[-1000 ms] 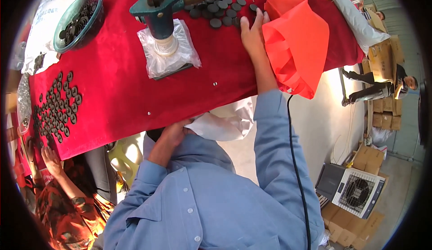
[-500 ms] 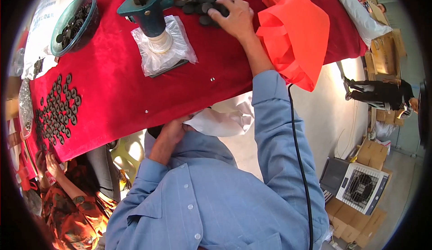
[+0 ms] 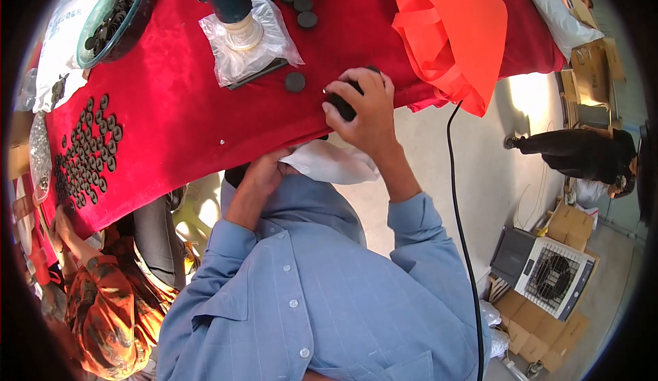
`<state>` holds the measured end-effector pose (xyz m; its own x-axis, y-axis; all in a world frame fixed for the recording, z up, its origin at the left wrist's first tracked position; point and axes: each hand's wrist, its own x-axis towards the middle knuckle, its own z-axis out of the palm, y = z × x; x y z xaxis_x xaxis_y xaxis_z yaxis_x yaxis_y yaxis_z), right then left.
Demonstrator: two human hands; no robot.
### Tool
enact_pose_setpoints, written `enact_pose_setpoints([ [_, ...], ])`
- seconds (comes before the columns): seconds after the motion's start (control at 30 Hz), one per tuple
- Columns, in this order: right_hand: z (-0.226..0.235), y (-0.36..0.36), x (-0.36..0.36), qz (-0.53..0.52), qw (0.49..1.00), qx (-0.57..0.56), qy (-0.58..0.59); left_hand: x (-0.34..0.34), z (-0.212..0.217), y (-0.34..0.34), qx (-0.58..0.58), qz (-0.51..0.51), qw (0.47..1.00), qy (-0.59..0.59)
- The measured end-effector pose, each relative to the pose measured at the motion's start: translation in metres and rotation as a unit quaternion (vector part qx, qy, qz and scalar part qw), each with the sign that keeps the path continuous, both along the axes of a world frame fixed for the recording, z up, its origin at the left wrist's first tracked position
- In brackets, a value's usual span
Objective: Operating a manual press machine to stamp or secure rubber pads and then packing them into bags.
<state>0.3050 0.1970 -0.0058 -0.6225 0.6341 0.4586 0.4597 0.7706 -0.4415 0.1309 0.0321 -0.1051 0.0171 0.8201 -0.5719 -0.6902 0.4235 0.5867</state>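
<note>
Across the worktop covered in red cloth (image 3: 171,106) stands the dark green metal press (image 3: 229,0), and here's the change: the right hand (image 3: 363,110) has swept back from the pile of flat, round black discs (image 3: 303,4) beyond the press's right side! It's now nearer the person, right of the press, fingers curled around some black discs (image 3: 341,107), so those are clear of the pile. The left hand (image 3: 264,176), nearer than the press, stays at the crumpled white sheet material (image 3: 332,161); its grip I can't tell. One loose black disc (image 3: 295,81) now sits just right of the press's base.
</note>
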Motion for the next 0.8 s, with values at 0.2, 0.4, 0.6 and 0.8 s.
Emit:
enact_pose_setpoints([
  [0.2,-0.02,-0.044,0.007,-0.048,0.997,0.056,0.009,0.005,0.007,0.002,0.005,0.033,0.999,-0.04],
  [0.4,-0.037,-0.065,0.017,-0.063,0.994,0.083,0.032,0.002,0.002,0.0,0.002,0.031,0.999,-0.022],
  [0.6,-0.022,-0.043,0.005,-0.041,0.993,0.041,0.105,0.001,0.001,-0.003,0.01,0.027,0.999,-0.035],
  [0.8,0.004,-0.013,-0.065,0.062,0.993,-0.009,0.099,0.002,0.004,-0.001,-0.01,0.03,0.999,-0.013],
])
